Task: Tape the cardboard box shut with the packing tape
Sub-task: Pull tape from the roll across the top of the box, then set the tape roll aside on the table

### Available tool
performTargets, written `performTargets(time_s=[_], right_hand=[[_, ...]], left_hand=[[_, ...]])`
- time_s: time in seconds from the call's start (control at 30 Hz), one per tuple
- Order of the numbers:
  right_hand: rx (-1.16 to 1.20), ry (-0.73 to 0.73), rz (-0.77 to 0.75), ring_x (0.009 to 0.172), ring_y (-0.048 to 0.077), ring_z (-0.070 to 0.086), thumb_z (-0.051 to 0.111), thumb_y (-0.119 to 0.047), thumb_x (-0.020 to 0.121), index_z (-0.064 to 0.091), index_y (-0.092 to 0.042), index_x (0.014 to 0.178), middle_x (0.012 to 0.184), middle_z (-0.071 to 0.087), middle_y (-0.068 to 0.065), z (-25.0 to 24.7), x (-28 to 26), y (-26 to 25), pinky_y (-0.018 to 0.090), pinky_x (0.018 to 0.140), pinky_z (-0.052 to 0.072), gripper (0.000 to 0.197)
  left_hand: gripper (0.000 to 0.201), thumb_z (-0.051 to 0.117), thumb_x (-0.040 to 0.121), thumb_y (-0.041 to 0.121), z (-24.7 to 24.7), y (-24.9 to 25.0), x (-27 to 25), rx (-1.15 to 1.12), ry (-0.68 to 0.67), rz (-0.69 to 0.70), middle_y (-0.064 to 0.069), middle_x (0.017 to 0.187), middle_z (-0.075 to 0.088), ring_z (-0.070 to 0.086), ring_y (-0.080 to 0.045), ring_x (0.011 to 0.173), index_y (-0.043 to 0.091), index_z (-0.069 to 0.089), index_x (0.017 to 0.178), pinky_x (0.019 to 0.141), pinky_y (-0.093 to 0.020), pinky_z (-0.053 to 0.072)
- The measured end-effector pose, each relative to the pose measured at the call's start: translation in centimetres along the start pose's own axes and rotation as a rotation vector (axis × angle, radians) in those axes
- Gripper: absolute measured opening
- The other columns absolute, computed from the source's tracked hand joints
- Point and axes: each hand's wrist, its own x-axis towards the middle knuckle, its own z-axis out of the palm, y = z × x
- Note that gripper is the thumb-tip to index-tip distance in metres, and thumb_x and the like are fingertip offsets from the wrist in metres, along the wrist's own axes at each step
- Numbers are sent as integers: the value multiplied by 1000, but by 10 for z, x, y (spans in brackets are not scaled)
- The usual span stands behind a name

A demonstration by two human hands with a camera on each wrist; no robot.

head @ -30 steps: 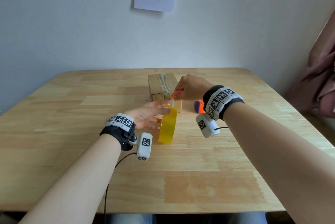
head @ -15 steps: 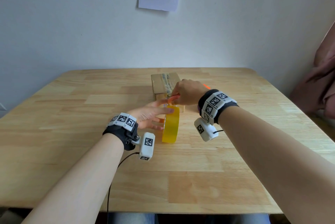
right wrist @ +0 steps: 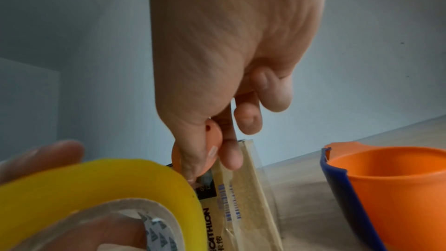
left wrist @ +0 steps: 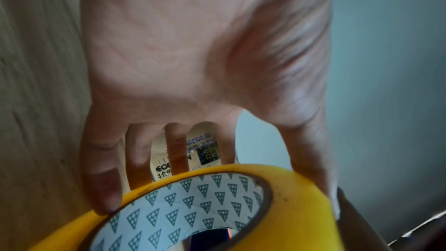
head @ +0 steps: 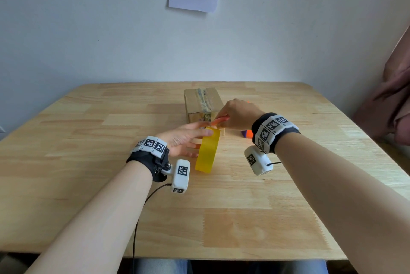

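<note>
Now, L hand (head: 184, 140) grip pinching upright yellow tape roll (head: 207, 151), R hand (head: 238, 114) grip pinching orange cutter (head: 219, 121) by cardboard box (head: 202, 102)

One cardboard box (head: 203, 105), one tape roll (head: 207, 153), one orange cutter (head: 220, 121), one orange cup (right wrist: 395, 194), two hands (head: 184, 140)

I see a light wooden table (head: 88, 162) of jointed planks set against the wall. On it, toward the far middle, lies the cardboard box (head: 200, 105), tape along its top. Just right of the box sits an orange and blue cup (right wrist: 386, 188).
</note>
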Motion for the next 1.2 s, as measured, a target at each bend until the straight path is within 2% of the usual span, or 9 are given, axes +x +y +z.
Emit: performTargets(time_s=[0.1,0.23,0.47,0.57,0.67,0.83,1.0,1.1,1.2], right_hand=[[8,18,33,87,13,67,69,-49,87,80,-41,100,92,75,-15,3,-4,10,36,75,58,19],[0,9,52,87,11,67,70,-44,90,81,-38,105,96,76,-15,7,-13,26,27,68,51,19],[239,-134,116,48,4,60,70,-37,94,75,-28,93,66,74,-10,8,-11,24,21,55,49,11],[316,-292,210,54,10,61,66,-40,96,71,-25,104,74,78,-8,16,-23,36,19,45,45,18],[389,-432,333,62,12,61,65,-51,94,70,-20,108,82,80,-10,32,-38,50,22,53,48,35],[467,-464,461,46,10,54,72,-51,90,76,-10,87,68,72,1,50,-54,62,17,43,44,41],[290,-390,502,40,9,60,59,-58,95,67,-7,105,64,76,-2,29,-47,44,25,53,45,53],[425,-419,472,68,16,67,45,-73,93,75,-14,104,75,77,-4,13,-43,24,29,67,51,67],[698,-621,449,98,24,72,45,-93,72,80,-21,106,101,81,-1,13,-44,5,48,102,45,88]], left_hand=[[71,87,75,36,0,1,-1,19,-1,8,-8,134,71,69,-34,118,47,59,139,101,-51,54],[72,81,86,26,-3,2,-4,14,1,22,-9,134,67,68,-31,105,50,50,145,77,-42,59],[70,81,77,28,-1,4,-4,10,26,2,-6,128,68,68,-29,105,39,54,141,68,-39,60],[60,80,82,27,0,4,-3,20,31,-2,-5,120,71,69,-26,100,33,57,137,65,-36,60],[68,88,75,31,2,4,-2,38,41,-2,-6,124,69,68,-27,104,31,58,136,60,-34,59],[60,86,78,32,5,4,-5,38,64,-5,-5,122,72,69,-27,105,28,60,133,61,-34,60],[45,75,92,28,12,7,-11,22,94,7,-2,112,73,69,-22,95,26,58,134,59,-32,58],[60,81,77,36,15,7,-13,25,99,28,-2,111,72,68,-22,98,25,60,132,77,-40,56],[83,91,57,53,15,6,-15,30,101,52,-6,117,73,69,-27,104,24,64,129,85,-45,56]])
